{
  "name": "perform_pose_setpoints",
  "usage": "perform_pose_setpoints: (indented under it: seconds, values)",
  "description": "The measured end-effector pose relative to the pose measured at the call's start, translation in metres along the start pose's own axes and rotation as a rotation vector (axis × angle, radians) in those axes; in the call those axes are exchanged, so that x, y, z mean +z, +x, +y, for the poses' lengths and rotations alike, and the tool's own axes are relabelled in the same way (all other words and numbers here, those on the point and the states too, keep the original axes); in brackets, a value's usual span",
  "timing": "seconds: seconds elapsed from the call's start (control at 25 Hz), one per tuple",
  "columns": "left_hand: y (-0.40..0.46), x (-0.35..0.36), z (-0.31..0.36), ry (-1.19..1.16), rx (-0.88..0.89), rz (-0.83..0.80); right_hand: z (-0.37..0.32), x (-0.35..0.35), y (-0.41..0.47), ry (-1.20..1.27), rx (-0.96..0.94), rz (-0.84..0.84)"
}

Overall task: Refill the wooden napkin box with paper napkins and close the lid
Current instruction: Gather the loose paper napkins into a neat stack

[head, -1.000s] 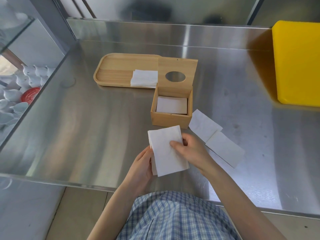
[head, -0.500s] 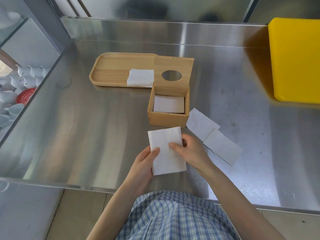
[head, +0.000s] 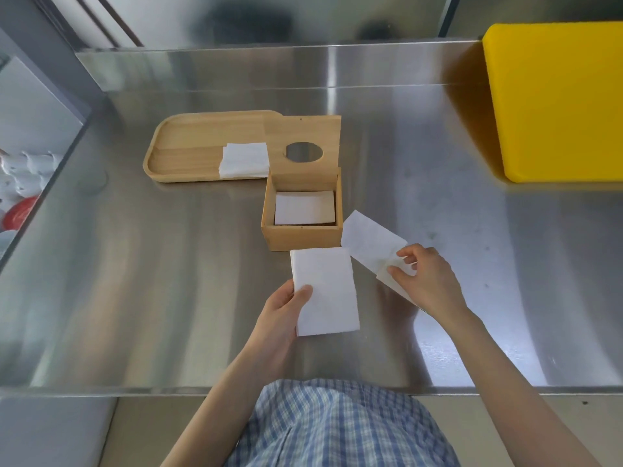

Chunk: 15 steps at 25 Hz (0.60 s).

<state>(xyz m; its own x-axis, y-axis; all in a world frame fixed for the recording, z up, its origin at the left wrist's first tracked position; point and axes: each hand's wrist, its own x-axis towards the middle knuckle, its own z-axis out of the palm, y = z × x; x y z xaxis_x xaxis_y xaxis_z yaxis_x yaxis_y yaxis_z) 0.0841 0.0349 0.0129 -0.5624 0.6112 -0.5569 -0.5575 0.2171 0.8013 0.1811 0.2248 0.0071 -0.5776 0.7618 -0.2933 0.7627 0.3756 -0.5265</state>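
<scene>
View count: one, head-worn; no second view, so no shared area.
Position: above the near edge of the steel counter (head: 168,298), over the wearer's plaid shirt (head: 337,426).
Facing: forward and steeply down, toward the back splash (head: 236,65).
Nearness: close; both forearms entered from the bottom edge.
Centre of frame: wooden napkin box (head: 301,237).
Left margin: shelf of crockery (head: 23,183).
Right margin: yellow board (head: 556,96), cropped.
Lens: wide-angle; counter edges bowed.
</scene>
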Motion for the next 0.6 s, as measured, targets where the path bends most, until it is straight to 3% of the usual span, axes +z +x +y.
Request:
perform_pose_setpoints:
  seconds: [0.32,0.6]
  values:
    - [0.003,0.009,0.002,0.006,-0.029,0.0,0.006,0.005,0.011,-0.248,0.104,0.005]
    - [0.001,0.009,-0.001,0.029,-0.037,0.01,0.016,0.001,0.017,-0.184,0.187,-0.074]
